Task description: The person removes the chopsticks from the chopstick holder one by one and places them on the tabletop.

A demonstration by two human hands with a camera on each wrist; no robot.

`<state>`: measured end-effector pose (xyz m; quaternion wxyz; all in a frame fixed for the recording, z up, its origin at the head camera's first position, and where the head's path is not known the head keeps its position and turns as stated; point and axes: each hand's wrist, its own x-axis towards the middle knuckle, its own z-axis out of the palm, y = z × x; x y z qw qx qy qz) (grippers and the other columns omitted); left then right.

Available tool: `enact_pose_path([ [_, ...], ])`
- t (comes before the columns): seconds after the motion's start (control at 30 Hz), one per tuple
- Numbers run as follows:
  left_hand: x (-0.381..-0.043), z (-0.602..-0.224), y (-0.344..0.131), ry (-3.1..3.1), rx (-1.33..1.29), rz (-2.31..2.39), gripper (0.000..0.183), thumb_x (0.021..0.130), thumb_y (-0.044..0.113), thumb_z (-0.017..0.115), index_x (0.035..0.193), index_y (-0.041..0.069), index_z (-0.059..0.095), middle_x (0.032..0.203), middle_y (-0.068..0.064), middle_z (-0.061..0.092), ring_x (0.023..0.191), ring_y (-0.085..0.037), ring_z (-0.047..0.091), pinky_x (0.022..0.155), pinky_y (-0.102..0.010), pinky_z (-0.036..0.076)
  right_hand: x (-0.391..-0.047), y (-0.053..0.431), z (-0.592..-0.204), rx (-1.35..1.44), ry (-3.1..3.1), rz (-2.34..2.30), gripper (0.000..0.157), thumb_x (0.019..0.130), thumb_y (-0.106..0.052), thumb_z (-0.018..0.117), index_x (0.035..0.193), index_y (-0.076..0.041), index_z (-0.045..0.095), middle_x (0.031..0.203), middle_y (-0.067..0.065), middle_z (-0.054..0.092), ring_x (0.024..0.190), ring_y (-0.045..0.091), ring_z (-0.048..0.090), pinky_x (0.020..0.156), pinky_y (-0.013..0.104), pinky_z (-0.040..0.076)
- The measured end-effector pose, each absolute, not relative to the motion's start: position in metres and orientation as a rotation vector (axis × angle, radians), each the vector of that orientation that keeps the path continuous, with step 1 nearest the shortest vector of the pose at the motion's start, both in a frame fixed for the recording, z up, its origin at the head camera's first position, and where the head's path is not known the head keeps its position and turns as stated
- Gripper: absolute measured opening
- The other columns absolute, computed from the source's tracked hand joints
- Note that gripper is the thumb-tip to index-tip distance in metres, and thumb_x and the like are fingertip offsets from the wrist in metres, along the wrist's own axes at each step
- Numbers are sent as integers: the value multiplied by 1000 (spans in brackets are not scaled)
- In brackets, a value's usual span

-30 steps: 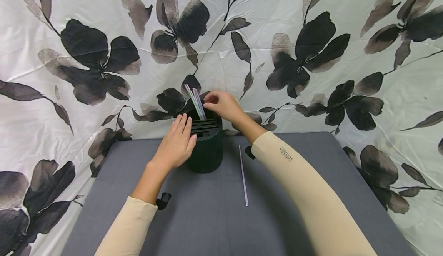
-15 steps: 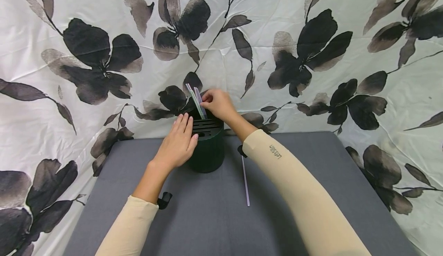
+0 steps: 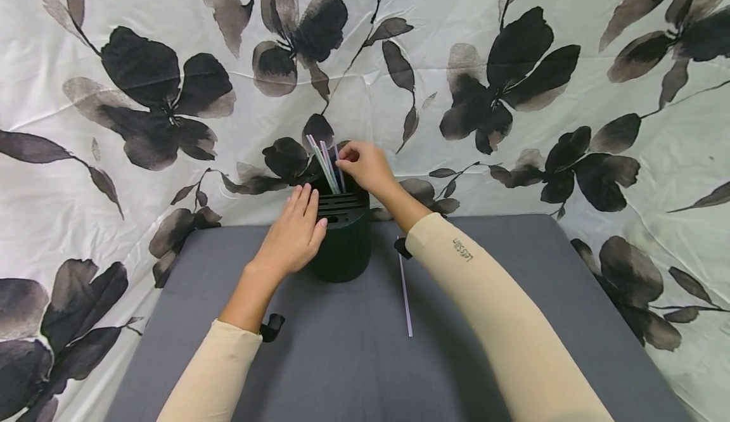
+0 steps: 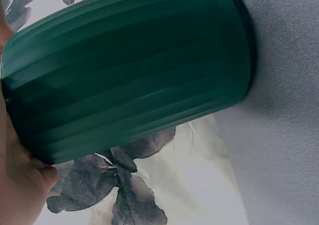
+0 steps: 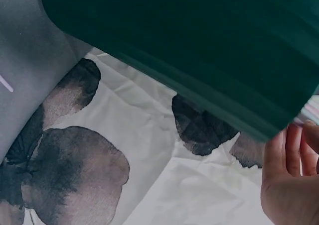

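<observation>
A dark green ribbed round holder (image 3: pixel 341 251) with a slotted black top stands at the back of the table; its ribbed side (image 4: pixel 129 75) fills much of the left wrist view. Several thin pastel straws (image 3: pixel 325 165) lean upright out of its rear part. My left hand (image 3: pixel 291 235) rests on the holder's left rim, fingers straight and together, thumb lying on the top edge. Above the rear opening, my right hand (image 3: pixel 365 165) pinches one straw between thumb and fingertips, just right of the others. In the right wrist view, the right hand's fingers (image 5: pixel 294 155) show beside the rim.
One lilac straw (image 3: pixel 405 295) lies on the grey table (image 3: pixel 342 358) to the right of the holder, its far end near the right wrist's black camera mount (image 3: pixel 402 248). Floral fabric (image 3: pixel 365 105) hangs directly behind the table.
My right hand has closed in on the straws, and its fingertips now pinch a straw that stands slightly apart from the bunch. The left hand stays on the holder.
</observation>
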<state>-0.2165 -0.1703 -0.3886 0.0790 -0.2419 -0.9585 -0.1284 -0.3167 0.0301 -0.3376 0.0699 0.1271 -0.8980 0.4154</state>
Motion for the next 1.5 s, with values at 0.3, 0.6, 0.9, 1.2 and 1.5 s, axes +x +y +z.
enact_pose_path([
  [0.3, -220, -386, -169, -2889, -695, -381, 66, 110, 35, 34, 161, -6, 23, 169, -26, 20, 159, -41, 14, 130, -53, 16, -320, 48, -321, 441, -2531, 1517, 16, 99, -16, 71, 110, -5, 71, 104, 12, 74, 93, 24, 73, 82, 32, 61],
  [0.6, -223, -386, -164, -2902, -684, -383, 67, 110, 36, 34, 162, -5, 22, 170, -25, 18, 160, -39, 12, 130, -51, 13, -321, 70, -299, 479, -2257, 1828, 12, 97, -10, 72, 104, 0, 71, 98, 11, 73, 89, 21, 75, 82, 31, 63],
  [0.9, -225, -388, -163, -2898, -662, -388, 66, 110, 35, 33, 161, -6, 23, 170, -26, 19, 160, -40, 14, 130, -51, 13, -320, 95, -282, 473, -2016, 2036, 10, 96, -7, 73, 102, -2, 69, 97, 8, 71, 90, 18, 74, 85, 31, 63],
  [1.2, -228, -391, -161, -2885, -653, -398, 66, 110, 35, 34, 161, -6, 25, 169, -26, 21, 159, -42, 16, 130, -53, 15, -311, 123, -277, 430, -1836, 2169, 9, 94, -2, 72, 103, -2, 69, 99, 10, 68, 89, 19, 76, 82, 28, 63],
  [1.5, -229, -390, -157, -2887, -640, -401, 66, 110, 35, 34, 161, -7, 24, 169, -26, 19, 159, -41, 14, 130, -52, 15, -308, 158, -293, 400, -1748, 2230, 9, 94, -3, 72, 101, 0, 66, 99, 13, 70, 89, 21, 77, 81, 30, 63],
])
